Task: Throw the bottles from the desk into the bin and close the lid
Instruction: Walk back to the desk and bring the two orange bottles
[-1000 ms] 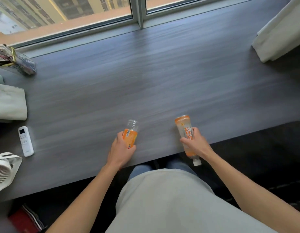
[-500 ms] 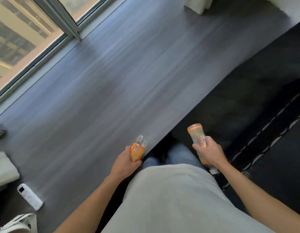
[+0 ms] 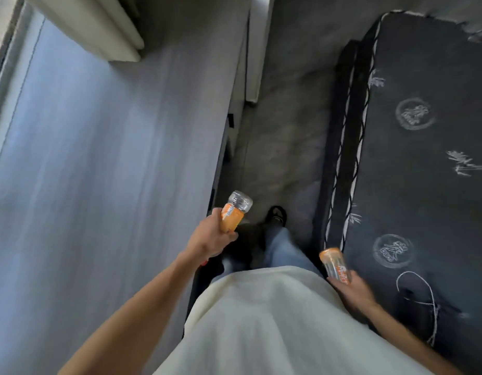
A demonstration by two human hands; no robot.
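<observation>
My left hand (image 3: 211,240) is shut on a clear bottle with an orange label (image 3: 234,212), held just past the desk's right edge, base pointing away from me. My right hand (image 3: 354,292) grips a second orange-labelled bottle (image 3: 335,265) low beside my hip, close to the dark mattress. The grey wood desk (image 3: 99,158) fills the left of the view. No bin is in sight.
A dark mattress with white printed marks (image 3: 423,171) lies on the right. Between it and the desk runs a narrow strip of grey floor (image 3: 283,131), where my shoe (image 3: 276,215) stands. A cream curtain (image 3: 99,25) hangs over the desk's far end.
The view has swung right, away from the window and desk toward the floor and mattress. Both hands kept their bottles and have come off the desk; the right hand has dropped lower.
</observation>
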